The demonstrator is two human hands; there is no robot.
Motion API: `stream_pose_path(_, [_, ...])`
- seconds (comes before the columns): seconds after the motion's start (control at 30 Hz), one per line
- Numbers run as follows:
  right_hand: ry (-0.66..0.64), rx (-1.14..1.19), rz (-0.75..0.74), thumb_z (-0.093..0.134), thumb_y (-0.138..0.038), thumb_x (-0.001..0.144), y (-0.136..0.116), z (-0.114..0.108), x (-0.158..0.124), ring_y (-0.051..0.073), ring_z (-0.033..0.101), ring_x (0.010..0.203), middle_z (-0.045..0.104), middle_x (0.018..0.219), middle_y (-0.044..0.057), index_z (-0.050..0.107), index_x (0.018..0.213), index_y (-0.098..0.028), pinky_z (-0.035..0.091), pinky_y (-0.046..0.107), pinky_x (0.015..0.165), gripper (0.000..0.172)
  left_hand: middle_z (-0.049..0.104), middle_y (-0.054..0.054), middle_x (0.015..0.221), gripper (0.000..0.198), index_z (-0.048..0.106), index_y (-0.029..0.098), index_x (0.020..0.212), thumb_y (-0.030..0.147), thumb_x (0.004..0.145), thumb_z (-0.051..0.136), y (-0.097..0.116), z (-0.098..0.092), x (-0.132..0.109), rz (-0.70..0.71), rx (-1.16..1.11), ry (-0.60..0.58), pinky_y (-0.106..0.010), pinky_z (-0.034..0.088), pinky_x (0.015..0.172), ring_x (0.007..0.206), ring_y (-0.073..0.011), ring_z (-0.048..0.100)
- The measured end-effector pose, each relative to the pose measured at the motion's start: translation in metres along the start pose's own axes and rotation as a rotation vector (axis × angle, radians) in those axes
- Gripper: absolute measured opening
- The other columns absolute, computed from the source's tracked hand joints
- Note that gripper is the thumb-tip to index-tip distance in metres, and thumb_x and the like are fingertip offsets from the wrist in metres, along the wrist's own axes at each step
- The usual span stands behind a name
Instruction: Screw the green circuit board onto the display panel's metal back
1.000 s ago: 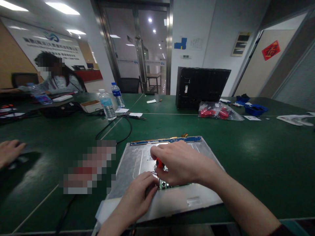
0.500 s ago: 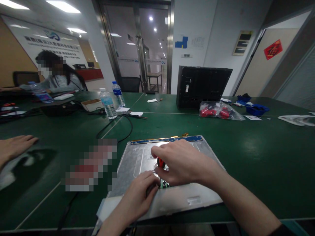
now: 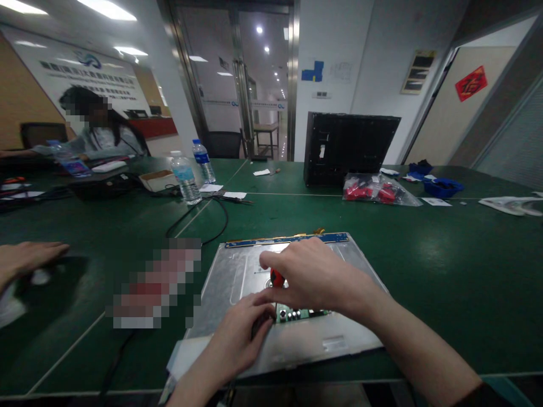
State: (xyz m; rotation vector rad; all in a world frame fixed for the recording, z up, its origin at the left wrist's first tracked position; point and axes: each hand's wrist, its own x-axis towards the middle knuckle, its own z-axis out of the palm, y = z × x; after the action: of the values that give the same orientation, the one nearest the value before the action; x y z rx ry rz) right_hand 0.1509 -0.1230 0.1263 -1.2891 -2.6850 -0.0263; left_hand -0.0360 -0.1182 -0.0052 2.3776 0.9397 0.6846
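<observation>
A silvery metal panel [image 3: 288,353] lies on the green table near the front edge, with a blue circuit strip [image 3: 335,238] along its far side. On the panel's middle sits a green circuit board [image 3: 299,315], partly covered by my hands. My right hand [image 3: 311,277] is closed around a red and black screwdriver [image 3: 277,277], held upright over the board; its tip is hidden. Just left of it, my left hand [image 3: 241,333] has its fingers bent together at the board's left end. What they pinch, if anything, is hidden.
Two water bottles [image 3: 185,178] stand at the back left beside a black cable [image 3: 228,217]. A black monitor casing [image 3: 348,150] and a plastic bag with red items [image 3: 377,191] are behind. Another person's hand [image 3: 31,260] rests at the far left; a person sits beyond.
My right hand's fingers have shifted around the screwdriver, and more of the green board shows beneath. The other person's hand at the far left has moved slightly. My left hand stays in place.
</observation>
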Motion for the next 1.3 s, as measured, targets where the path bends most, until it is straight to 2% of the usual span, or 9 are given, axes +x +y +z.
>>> stream_pose_path(0.13, [-0.009, 0.007, -0.013, 0.055, -0.033, 0.09, 0.001, -0.002, -0.0018, 0.019, 0.065, 0.071, 0.072, 0.086, 0.006, 0.058, 0.101, -0.018, 0.025, 0.027, 0.051, 0.018, 0.067, -0.005, 0.088, 0.018, 0.061, 0.021, 0.083, 0.011, 0.082, 0.046, -0.0005, -0.0002, -0.001, 0.006, 0.003, -0.016, -0.03, 0.049, 0.074, 0.084, -0.0208, 0.062])
stream_pose_path(0.2, [-0.01, 0.03, -0.059, 0.056, -0.026, 0.087, 0.0018, -0.0035, -0.0038, 0.018, 0.064, 0.072, 0.072, 0.092, 0.007, 0.056, 0.103, -0.017, 0.026, 0.027, 0.051, 0.019, 0.067, -0.006, 0.091, 0.018, 0.061, 0.02, 0.086, 0.012, 0.083, 0.046, -0.0026, 0.0006, -0.0021, 0.005, 0.007, -0.025, -0.03, 0.049, 0.076, 0.086, -0.0214, 0.062])
stream_pose_path(0.4, [0.027, -0.013, 0.017, 0.053, -0.05, 0.09, 0.0023, 0.0036, 0.0022, 0.019, 0.063, 0.067, 0.071, 0.077, 0.006, 0.059, 0.09, -0.018, 0.028, 0.027, 0.053, 0.033, 0.067, -0.006, 0.089, 0.017, 0.061, 0.02, 0.084, 0.012, 0.084, 0.046, -0.0056, 0.0022, -0.0024, -0.012, 0.027, -0.021, -0.031, 0.049, 0.075, 0.085, -0.0218, 0.061])
stream_pose_path(0.53, [0.012, 0.017, -0.029, 0.054, -0.029, 0.089, 0.0034, 0.0025, 0.0014, 0.017, 0.062, 0.067, 0.071, 0.085, 0.006, 0.056, 0.1, -0.017, 0.027, 0.027, 0.052, 0.017, 0.066, -0.007, 0.09, 0.018, 0.061, 0.019, 0.085, 0.014, 0.085, 0.044, -0.0003, -0.0006, 0.0001, -0.006, 0.008, -0.044, -0.032, 0.049, 0.075, 0.085, -0.0219, 0.061])
stream_pose_path(0.63, [-0.01, 0.091, -0.121, 0.057, -0.021, 0.082, 0.0038, -0.0029, -0.0039, 0.017, 0.062, 0.072, 0.07, 0.091, 0.006, 0.053, 0.105, -0.016, 0.031, 0.027, 0.053, 0.024, 0.067, -0.008, 0.092, 0.018, 0.062, 0.019, 0.087, 0.015, 0.085, 0.045, 0.0, -0.0005, -0.0001, -0.004, -0.004, -0.036, -0.032, 0.05, 0.076, 0.086, -0.0225, 0.062])
stream_pose_path(0.83, [0.03, -0.021, 0.025, 0.055, -0.051, 0.089, -0.0019, -0.0007, -0.0022, 0.021, 0.065, 0.068, 0.071, 0.08, 0.006, 0.061, 0.092, -0.018, 0.029, 0.027, 0.05, 0.034, 0.067, -0.006, 0.086, 0.018, 0.062, 0.02, 0.082, 0.012, 0.084, 0.046, -0.0034, 0.0014, -0.0017, 0.002, 0.016, -0.002, -0.031, 0.05, 0.074, 0.082, -0.0213, 0.062])
stream_pose_path(1.03, [0.017, 0.017, -0.048, 0.057, -0.026, 0.085, 0.0016, -0.0022, -0.0035, 0.018, 0.064, 0.069, 0.073, 0.089, 0.005, 0.058, 0.102, -0.018, 0.024, 0.027, 0.049, 0.019, 0.067, -0.006, 0.089, 0.018, 0.062, 0.02, 0.085, 0.013, 0.083, 0.046, -0.0016, -0.0014, -0.0006, -0.008, 0.01, -0.021, -0.031, 0.05, 0.075, 0.085, -0.0216, 0.062])
stream_pose_path(1.23, [0.032, 0.008, 0.013, 0.055, -0.054, 0.088, 0.0035, 0.0004, -0.0002, 0.019, 0.064, 0.067, 0.071, 0.073, 0.004, 0.065, 0.087, -0.019, 0.02, 0.027, 0.05, 0.036, 0.066, -0.006, 0.083, 0.017, 0.061, 0.02, 0.081, 0.013, 0.083, 0.045, -0.004, 0.0017, -0.0016, -0.011, 0.039, -0.017, -0.031, 0.049, 0.071, 0.079, -0.0215, 0.061])
stream_pose_path(1.3, [0.034, -0.013, 0.019, 0.054, -0.049, 0.091, 0.0025, 0.0012, 0.0014, 0.018, 0.064, 0.067, 0.07, 0.072, 0.004, 0.065, 0.084, -0.019, 0.019, 0.028, 0.05, 0.033, 0.066, -0.006, 0.083, 0.016, 0.06, 0.02, 0.08, 0.013, 0.083, 0.046, -0.0034, 0.0009, -0.0016, -0.01, 0.041, -0.023, -0.031, 0.049, 0.071, 0.079, -0.0216, 0.061])
